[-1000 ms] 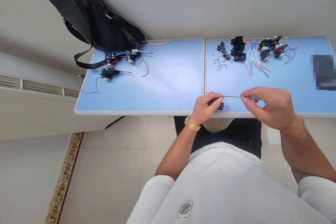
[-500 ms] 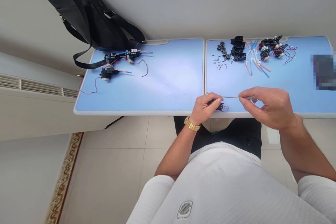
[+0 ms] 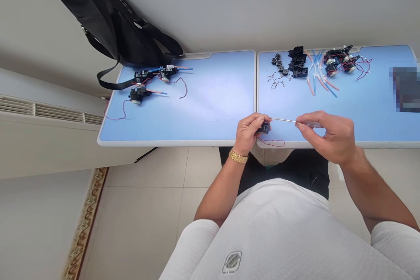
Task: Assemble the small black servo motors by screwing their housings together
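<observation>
While left hand [image 3: 247, 132] grips black part [image 3: 264, 128], right hand [image 3: 334, 135] pinches slim screwdriver [image 3: 284, 120].

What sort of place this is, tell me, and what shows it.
Perhaps a makeshift small-parts workbench in an ordinary room: blue tabletops hold wired black units, and the right hand grips a thin-shafted tool.
</observation>
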Demonstrator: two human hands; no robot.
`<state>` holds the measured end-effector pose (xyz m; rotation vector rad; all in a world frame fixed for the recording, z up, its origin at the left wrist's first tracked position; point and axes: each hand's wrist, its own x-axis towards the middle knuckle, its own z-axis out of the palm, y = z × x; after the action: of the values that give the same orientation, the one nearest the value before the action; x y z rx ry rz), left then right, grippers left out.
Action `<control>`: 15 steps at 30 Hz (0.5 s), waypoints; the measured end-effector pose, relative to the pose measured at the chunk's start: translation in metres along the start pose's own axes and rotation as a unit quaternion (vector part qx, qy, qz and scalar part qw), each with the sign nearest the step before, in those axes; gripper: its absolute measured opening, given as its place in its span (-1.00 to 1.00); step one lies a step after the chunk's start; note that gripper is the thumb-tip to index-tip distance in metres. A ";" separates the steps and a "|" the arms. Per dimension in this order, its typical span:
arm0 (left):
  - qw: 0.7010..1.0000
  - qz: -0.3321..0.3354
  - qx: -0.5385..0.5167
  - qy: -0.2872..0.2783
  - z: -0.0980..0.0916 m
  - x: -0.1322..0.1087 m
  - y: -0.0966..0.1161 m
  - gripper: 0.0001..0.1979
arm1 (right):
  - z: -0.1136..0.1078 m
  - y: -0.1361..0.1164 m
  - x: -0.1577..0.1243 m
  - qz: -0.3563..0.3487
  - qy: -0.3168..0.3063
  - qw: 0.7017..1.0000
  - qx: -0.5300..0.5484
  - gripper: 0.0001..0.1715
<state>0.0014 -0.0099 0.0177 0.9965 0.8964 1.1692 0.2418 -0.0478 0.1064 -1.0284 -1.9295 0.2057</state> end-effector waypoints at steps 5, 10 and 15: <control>0.999 -0.013 -0.046 0.011 0.004 0.000 0.006 -0.47 | 0.013 0.000 -0.005 0.010 0.001 1.000 0.028 -0.77; 0.997 -0.008 -0.074 0.018 0.006 0.000 0.008 -0.49 | 0.018 -0.003 -0.007 0.017 0.019 0.999 0.038 -0.75; 0.997 -0.007 -0.080 0.017 0.003 0.001 0.007 -0.51 | 0.023 -0.003 -0.011 0.024 0.031 0.998 0.041 -0.74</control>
<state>0.0025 -0.0090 0.0249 0.8413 0.8219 1.2295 0.2241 -0.0519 0.0881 -1.0167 -1.8275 0.2750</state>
